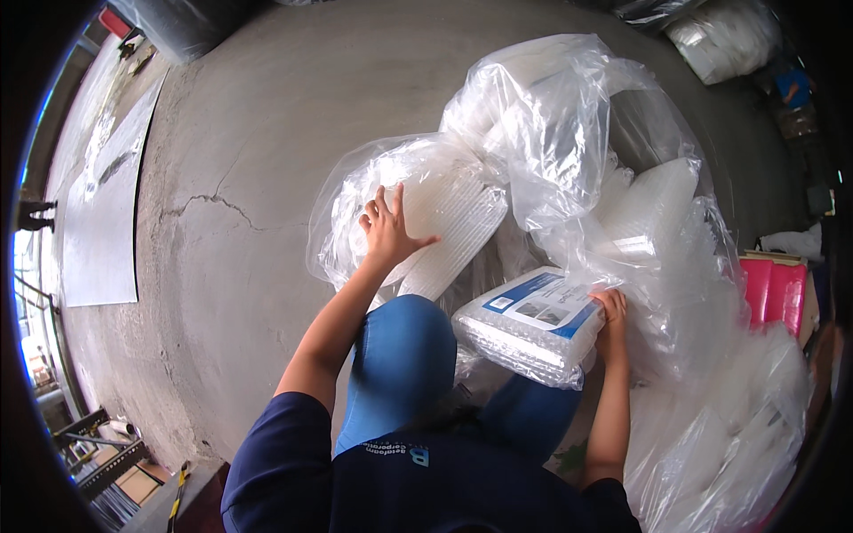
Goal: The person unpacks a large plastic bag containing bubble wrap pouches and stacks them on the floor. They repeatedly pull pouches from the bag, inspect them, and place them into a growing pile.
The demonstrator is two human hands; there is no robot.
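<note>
My left hand [389, 229] is spread over a stack of white bubble-wrap sheets [453, 235] inside a clear plastic bag [342, 191]; whether it touches them I cannot tell. On my right thigh rests a flat bundle of folded bubble wrap [524, 342] in clear plastic. A blue-and-white printed label sheet [546, 304] lies on its upper face. My right hand [609, 311] grips the bundle at its right edge, fingers curled over the top and thumb out of sight. Beyond it, a big clear bag [542, 115] holds more white bubble wrap.
More filled clear bags [720, 426] lie to my right, with a pink box [775, 293] behind them. A metal sheet [111, 204] lies on the cracked concrete floor [267, 133] at the left. A metal rack [111, 462] stands at the lower left.
</note>
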